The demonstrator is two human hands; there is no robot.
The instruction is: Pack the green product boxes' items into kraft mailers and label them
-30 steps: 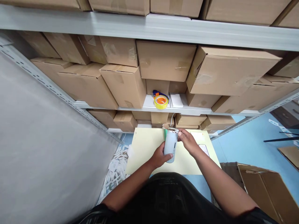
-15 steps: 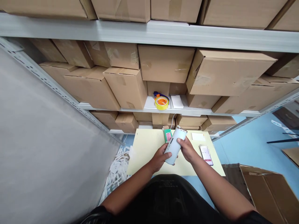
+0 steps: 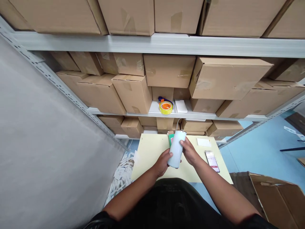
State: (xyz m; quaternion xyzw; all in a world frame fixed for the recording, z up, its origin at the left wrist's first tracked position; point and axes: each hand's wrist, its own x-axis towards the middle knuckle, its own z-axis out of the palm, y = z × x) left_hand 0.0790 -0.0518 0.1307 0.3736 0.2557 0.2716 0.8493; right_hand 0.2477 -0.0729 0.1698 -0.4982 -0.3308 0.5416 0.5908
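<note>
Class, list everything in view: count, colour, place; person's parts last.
rack: one, grey, ahead
cartons: many, brown, on rack
tape: one, yellow, on rack
object: one, blue and orange, behind tape
pad: one, white, beside tape
table: one, pale yellow, lower centre
small box: one, green, on table
card: one, white, on table
phone: one, dark rim, near card
cylinder: one, pale blue, over table
cable: one, white, beyond table
floor: one, blue, below
scraps: many, white, left floor
open carton: one, brown, lower right
wall: one, grey, left
shirt: one, black, bottom
arms: two, bare, bottom
left hand: one, bare, holding cylinder
right hand: one, bare, holding cylinder
</note>
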